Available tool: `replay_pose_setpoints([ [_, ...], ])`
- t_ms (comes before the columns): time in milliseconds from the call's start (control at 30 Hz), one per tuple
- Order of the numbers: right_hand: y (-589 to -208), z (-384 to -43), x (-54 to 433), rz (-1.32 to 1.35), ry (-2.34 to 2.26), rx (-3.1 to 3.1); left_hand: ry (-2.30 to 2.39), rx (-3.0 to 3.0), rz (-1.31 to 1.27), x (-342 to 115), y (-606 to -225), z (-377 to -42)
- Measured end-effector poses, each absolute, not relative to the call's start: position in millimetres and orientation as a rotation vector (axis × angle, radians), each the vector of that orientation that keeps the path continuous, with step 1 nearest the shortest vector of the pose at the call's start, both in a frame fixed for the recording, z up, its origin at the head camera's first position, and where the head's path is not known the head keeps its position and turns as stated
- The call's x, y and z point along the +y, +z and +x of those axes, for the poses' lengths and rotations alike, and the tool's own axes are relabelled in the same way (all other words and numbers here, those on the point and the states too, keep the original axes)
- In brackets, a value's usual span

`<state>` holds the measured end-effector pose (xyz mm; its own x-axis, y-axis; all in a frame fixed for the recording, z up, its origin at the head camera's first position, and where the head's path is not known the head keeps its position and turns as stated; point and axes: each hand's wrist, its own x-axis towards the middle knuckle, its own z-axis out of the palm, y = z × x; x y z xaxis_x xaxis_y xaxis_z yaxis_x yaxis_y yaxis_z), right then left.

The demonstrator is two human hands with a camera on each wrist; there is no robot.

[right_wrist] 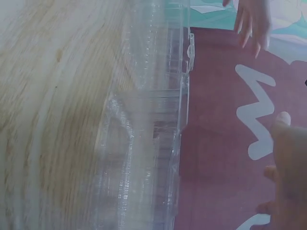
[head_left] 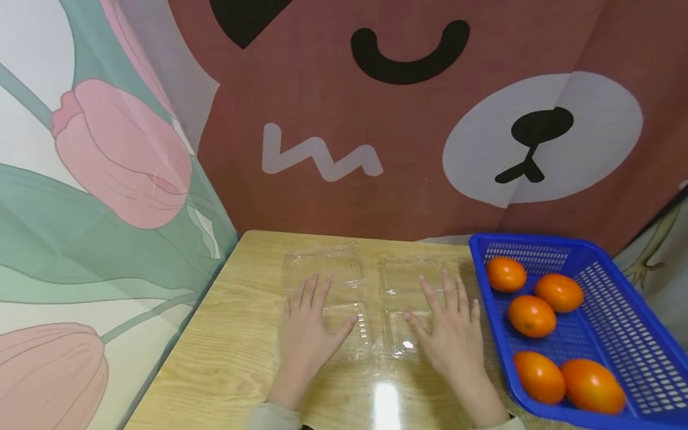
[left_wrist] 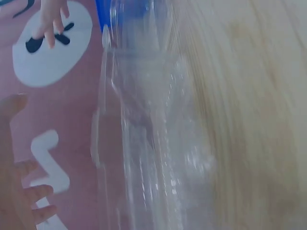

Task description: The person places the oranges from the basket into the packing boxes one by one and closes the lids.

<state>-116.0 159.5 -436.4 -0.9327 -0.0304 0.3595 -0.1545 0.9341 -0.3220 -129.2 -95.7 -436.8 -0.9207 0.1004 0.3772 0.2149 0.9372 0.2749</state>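
Currently, I see both hands, fingers spread, holding nothing, above two clear rectangular plastic containers on the pale wood-grain surface. The hands hide parts of their faint edges.

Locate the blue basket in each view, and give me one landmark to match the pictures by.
Head: the blue plastic basket fills the lower right.
Left wrist: only part of it, at the top edge, left of centre.
Right wrist: not in it.
Shared landmark: the white zigzag on the brown bear backdrop.
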Motion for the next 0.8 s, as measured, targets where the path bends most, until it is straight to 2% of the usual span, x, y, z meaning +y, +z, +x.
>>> replay_pose_setpoints([
  [367, -438.8, -115.4, 157.4, 0.213, 0.516, -2.685, -0.92, -2.56, -0.068, -143.1, -448.2, -128.7],
  [633, -434.8, -109.0, 155.9, 0.186, 0.773, -2.675, -1.481, -2.38, 0.013, -172.2, -460.9, -125.2],
  [800, -432.1, -108.2, 155.3, 0.194, 0.775, -2.615, -1.708, -2.243, 0.053, -182.9, -470.2, -123.4],
])
